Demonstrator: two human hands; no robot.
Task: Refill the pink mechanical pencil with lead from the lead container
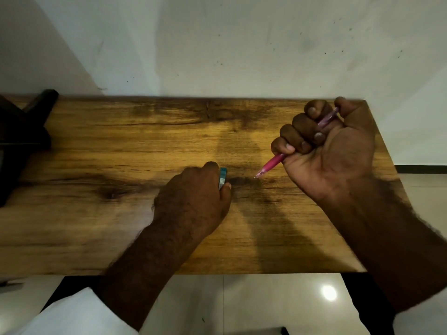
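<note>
Plain indoor room, most likely a home or a simple study corner; the exact kind cannot be told. A narrow wood-grain table (121, 146) stands pushed against a bare whitish wall (217, 44) marked with small dark specks. Glossy pale floor tiles (278, 303) below reflect a ceiling light. A dark object (21, 131) rests at the table's left end; its nature is unclear.

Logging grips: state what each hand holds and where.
Right hand fists the pink mechanical pencil around its barrel. Left hand pinches the lead container by its sides.
</note>
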